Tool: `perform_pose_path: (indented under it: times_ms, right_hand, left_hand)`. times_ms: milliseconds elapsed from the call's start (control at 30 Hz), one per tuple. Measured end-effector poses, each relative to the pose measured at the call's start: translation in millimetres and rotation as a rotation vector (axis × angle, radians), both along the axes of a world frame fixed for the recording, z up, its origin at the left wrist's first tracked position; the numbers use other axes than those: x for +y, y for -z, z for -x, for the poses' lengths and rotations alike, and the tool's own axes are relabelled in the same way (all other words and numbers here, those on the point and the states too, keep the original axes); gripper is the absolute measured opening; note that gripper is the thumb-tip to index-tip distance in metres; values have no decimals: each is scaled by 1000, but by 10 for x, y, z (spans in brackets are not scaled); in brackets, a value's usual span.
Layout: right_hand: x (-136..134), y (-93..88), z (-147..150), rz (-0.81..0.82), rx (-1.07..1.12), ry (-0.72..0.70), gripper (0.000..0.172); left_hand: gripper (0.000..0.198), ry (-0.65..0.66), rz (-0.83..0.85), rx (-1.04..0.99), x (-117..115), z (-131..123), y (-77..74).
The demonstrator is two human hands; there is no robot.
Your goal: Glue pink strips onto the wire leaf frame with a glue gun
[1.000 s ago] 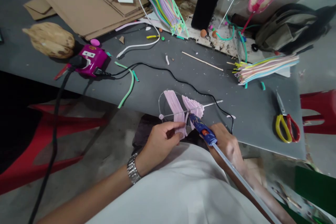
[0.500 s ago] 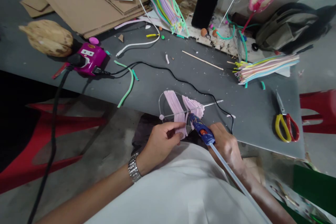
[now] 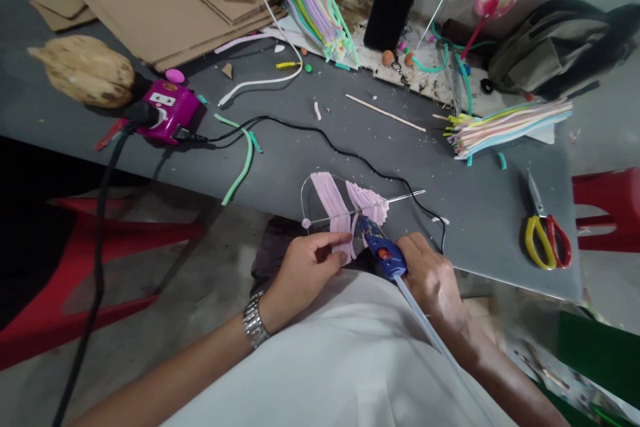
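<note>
My left hand (image 3: 309, 268) pinches the lower end of a pink pipe-cleaner strip (image 3: 329, 197) on a wire frame (image 3: 302, 195). A second pink section (image 3: 369, 200) fills the frame's right part, and a small pink knob (image 3: 307, 223) sits at its left tip. My right hand (image 3: 427, 270) is wrapped round a blue hot glue gun (image 3: 383, 250), a long clear glue stick (image 3: 425, 323) sticking out of its back. The gun's nozzle is at the gap between the two pink parts; whether it touches them I cannot tell.
Scissors (image 3: 545, 230) lie near the table's right edge. A black cord (image 3: 320, 132) runs from a purple power socket (image 3: 173, 110) past the frame. Pipe-cleaner bundles (image 3: 510, 128), a wooden stick (image 3: 385, 112), cardboard (image 3: 165, 7) and a black phone (image 3: 395, 0) are further back.
The view has shifted very slightly. Both hands keep their holds, and the glue gun's nozzle stays about the same place between the pink parts.
</note>
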State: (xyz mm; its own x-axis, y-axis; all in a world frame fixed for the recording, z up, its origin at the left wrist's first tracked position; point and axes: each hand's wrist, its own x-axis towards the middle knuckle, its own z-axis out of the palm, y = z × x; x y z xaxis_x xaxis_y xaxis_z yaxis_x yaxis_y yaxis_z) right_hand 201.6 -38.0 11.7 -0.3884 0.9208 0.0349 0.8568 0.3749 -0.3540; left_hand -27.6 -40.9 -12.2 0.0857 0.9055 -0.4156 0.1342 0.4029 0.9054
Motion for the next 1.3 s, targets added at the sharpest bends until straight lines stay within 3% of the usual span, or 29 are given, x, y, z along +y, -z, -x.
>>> perform_pose_path:
  times_ms: [900, 1300]
  right_hand:
    - [-17, 31, -9, -44, -23, -5, 24]
    - [-26, 47, -7, -75, -12, -11, 32]
  left_hand:
    - [40, -7, 22, -25, -23, -2, 24]
    - [43, -1, 72, 1, 3, -17, -38]
